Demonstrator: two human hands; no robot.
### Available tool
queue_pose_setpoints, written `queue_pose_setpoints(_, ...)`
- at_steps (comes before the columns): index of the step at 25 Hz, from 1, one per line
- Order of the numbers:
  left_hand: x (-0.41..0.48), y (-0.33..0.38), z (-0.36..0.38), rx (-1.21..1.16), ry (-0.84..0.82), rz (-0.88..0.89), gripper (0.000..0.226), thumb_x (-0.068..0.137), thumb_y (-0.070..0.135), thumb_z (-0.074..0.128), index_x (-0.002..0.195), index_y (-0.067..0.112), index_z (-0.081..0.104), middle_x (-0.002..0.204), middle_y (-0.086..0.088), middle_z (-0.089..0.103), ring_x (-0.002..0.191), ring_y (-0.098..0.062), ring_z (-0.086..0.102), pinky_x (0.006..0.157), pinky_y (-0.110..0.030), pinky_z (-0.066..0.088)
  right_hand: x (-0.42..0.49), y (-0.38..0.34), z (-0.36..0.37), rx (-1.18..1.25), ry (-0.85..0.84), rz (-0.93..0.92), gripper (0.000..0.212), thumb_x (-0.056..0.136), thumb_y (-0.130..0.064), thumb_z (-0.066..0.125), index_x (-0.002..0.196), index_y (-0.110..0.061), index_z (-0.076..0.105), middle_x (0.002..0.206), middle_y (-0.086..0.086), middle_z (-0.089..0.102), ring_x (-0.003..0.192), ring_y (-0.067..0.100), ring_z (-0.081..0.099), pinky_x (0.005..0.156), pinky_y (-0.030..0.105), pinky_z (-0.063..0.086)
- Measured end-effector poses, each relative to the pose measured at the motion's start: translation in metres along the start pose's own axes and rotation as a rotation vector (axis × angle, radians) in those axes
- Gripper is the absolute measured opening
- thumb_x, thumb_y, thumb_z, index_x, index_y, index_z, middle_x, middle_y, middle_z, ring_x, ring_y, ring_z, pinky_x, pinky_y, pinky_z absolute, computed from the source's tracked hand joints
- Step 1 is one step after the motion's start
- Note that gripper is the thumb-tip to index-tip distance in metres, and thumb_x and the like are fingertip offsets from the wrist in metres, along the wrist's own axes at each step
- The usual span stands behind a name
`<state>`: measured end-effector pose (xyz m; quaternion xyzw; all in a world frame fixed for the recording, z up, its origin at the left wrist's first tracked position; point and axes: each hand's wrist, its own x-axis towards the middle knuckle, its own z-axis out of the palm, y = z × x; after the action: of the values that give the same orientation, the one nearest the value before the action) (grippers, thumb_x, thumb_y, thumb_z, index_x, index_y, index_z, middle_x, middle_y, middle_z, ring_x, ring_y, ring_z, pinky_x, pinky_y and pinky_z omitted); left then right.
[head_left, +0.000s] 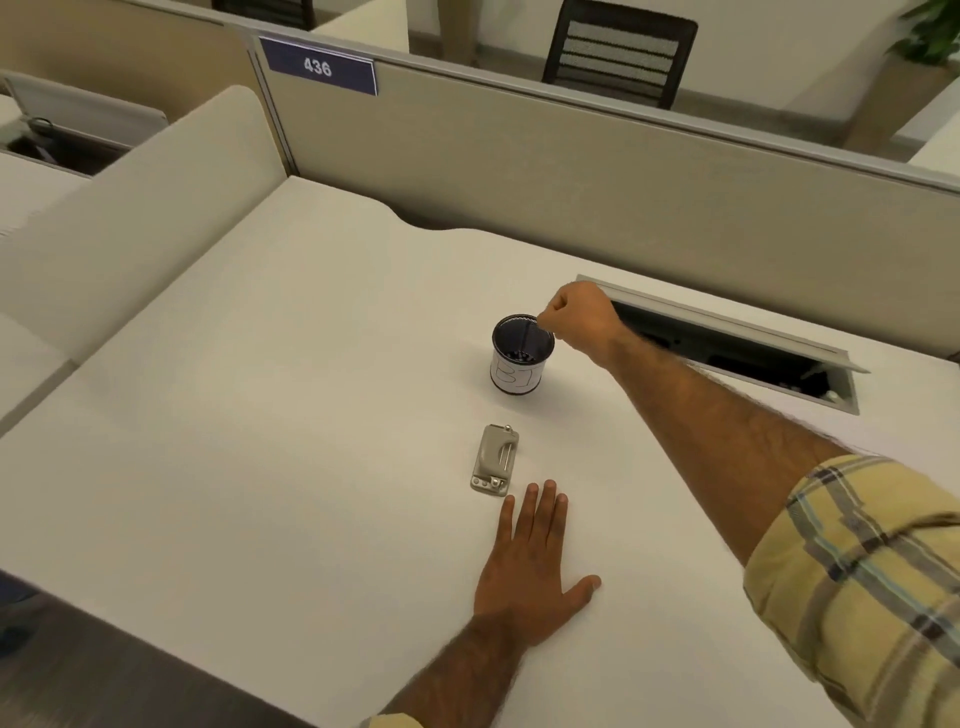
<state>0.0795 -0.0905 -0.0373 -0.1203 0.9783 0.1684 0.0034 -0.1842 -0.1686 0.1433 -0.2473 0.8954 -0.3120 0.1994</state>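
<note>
A black mesh pen cup (519, 358) with a white paper label stands upright on the white desk (291, 426). My right hand (579, 319) hovers over its right rim, fingers curled and pinching a thin dark stick-like item (531, 338) that reaches down into the cup; what the item is cannot be told. A small grey hole punch (495, 460) lies on the desk in front of the cup. My left hand (535, 566) rests flat on the desk, fingers straight, its fingertips just short of the punch.
An open cable hatch (727, 343) with a raised lid is set into the desk right of the cup. Beige partition walls (519, 171) bound the desk at back and left, one bearing a blue sign 436 (318, 66). A black chair (618, 52) stands beyond.
</note>
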Motion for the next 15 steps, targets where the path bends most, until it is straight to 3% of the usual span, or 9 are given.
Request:
queue_pose_setpoints(3, 0.001, -0.002, 0.001, -0.005, 0.019, 0.001, 0.096, 0.095, 0.073, 0.032, 0.163, 0.012, 0.002, 0.173, -0.006, -0.009, 0.159, -0.024, -0.012, 0.124, -0.050, -0.004, 0.010, -0.009, 0.006, -0.220, -0.021, -0.047, 0.011, 0.079, -0.004, 0.061, 0.073, -0.003, 0.070, 0.075, 0.013, 0.071, 0.061, 0.023, 0.058, 0.052, 0.026, 0.043)
queue_pose_setpoints(6, 0.001, -0.002, 0.002, -0.024, 0.025, 0.005, 0.095, 0.096, 0.073, 0.030, 0.163, 0.012, 0.001, 0.173, -0.007, -0.011, 0.159, -0.024, -0.014, 0.124, -0.050, -0.005, 0.013, -0.012, 0.009, -0.325, -0.030, -0.068, 0.015, 0.079, -0.005, 0.058, 0.067, -0.010, 0.066, 0.073, 0.011, 0.071, 0.064, 0.025, 0.061, 0.051, 0.024, 0.041)
queue_pose_setpoints(10, 0.001, -0.002, 0.001, -0.046, 0.019, 0.005, 0.095, 0.096, 0.073, 0.028, 0.163, 0.013, 0.000, 0.172, -0.006, -0.013, 0.158, -0.023, -0.016, 0.124, -0.050, -0.006, 0.016, -0.008, 0.008, -0.330, -0.018, -0.065, 0.013, 0.079, -0.005, 0.060, 0.070, -0.011, 0.067, 0.077, 0.012, 0.074, 0.064, 0.024, 0.064, 0.055, 0.027, 0.046)
queue_pose_setpoints(15, 0.001, -0.003, 0.000, -0.040, 0.008, 0.007, 0.095, 0.096, 0.072, 0.027, 0.163, 0.012, 0.000, 0.172, -0.007, -0.014, 0.158, -0.024, -0.018, 0.124, -0.050, -0.008, 0.017, -0.005, 0.009, -0.290, 0.014, -0.086, 0.010, 0.080, -0.006, 0.068, 0.073, -0.012, 0.067, 0.070, 0.004, 0.069, 0.051, 0.016, 0.056, 0.048, 0.024, 0.042)
